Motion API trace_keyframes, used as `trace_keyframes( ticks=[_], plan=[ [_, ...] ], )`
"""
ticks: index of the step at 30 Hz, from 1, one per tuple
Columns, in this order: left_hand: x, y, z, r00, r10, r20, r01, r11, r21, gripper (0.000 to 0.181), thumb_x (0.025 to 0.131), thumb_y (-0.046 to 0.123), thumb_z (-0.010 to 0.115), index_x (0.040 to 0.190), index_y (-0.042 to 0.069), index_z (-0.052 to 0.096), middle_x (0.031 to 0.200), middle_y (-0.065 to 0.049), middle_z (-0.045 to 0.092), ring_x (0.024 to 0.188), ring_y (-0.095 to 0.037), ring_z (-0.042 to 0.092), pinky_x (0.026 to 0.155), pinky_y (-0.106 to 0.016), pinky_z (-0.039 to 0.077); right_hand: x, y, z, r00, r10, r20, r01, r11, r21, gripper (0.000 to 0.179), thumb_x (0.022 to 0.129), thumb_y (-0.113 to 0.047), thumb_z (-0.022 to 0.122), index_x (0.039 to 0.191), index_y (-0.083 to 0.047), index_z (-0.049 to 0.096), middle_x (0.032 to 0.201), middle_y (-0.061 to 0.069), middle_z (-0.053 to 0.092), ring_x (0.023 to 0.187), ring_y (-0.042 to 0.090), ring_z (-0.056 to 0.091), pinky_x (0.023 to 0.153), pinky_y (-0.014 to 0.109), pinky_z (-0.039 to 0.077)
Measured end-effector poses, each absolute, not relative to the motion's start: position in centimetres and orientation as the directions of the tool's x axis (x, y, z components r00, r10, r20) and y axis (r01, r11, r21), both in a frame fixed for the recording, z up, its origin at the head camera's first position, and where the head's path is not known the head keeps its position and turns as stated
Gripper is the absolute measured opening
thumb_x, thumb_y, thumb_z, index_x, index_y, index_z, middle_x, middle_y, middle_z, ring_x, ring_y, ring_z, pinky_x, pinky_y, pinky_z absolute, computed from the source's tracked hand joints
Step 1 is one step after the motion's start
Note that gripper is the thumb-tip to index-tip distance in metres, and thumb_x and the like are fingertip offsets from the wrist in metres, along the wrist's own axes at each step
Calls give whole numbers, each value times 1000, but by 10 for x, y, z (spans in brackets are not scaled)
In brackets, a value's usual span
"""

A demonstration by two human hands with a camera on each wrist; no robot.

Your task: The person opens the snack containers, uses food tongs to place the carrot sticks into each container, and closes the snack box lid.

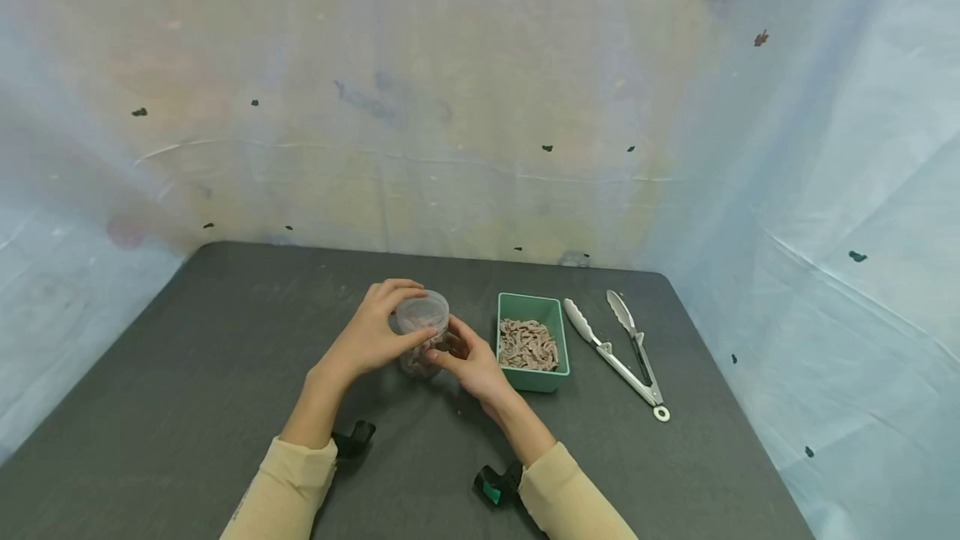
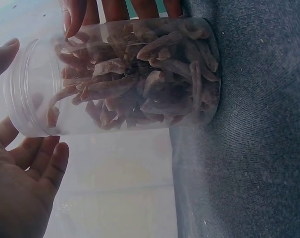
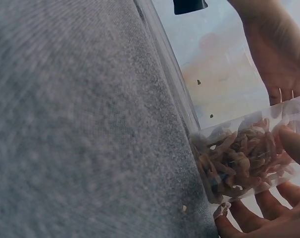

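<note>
A clear plastic jar (image 2: 135,79) stands upright on the dark table, partly filled with brown, dried-looking strips (image 3: 241,158). My left hand (image 1: 365,336) is at its top, thumb and fingers curved round the translucent lid (image 1: 422,312). Lower down, my right hand (image 1: 477,367) grips the jar's body, with the thumb on the near side and the fingers round the far side. Just right of that hand sits a green rectangular tray (image 1: 529,305) holding many greyish-brown strips (image 1: 527,345).
Metal tongs (image 1: 621,367) lie spread apart right of the tray, ring end toward me. The dark cloth-covered table (image 1: 187,407) has a patterned sheet (image 1: 450,107) hanging behind it. A small crumb (image 3: 184,208) lies near the jar's base.
</note>
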State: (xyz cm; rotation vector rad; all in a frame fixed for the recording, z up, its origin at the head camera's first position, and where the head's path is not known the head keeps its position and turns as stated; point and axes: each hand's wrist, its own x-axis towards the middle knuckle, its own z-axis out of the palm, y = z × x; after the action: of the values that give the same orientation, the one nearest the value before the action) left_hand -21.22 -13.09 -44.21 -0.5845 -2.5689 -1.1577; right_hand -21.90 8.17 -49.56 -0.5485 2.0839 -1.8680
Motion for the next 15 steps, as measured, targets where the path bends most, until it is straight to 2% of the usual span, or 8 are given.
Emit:
trace_keyframes(
  ticks=[15],
  plan=[
    [-212, -135, -444, -895, 280, 346, 445, 587, 676, 58, 92, 31, 83, 142, 12, 61, 151, -9, 49, 139, -37, 42, 101, -64, 48, -216, 81, -494, -886, -461, 45, -101, 97, -990, 69, 104, -25, 68, 164, -19, 34, 166, 11, 36, 149, 38, 39, 114, 57, 43]
  ],
)
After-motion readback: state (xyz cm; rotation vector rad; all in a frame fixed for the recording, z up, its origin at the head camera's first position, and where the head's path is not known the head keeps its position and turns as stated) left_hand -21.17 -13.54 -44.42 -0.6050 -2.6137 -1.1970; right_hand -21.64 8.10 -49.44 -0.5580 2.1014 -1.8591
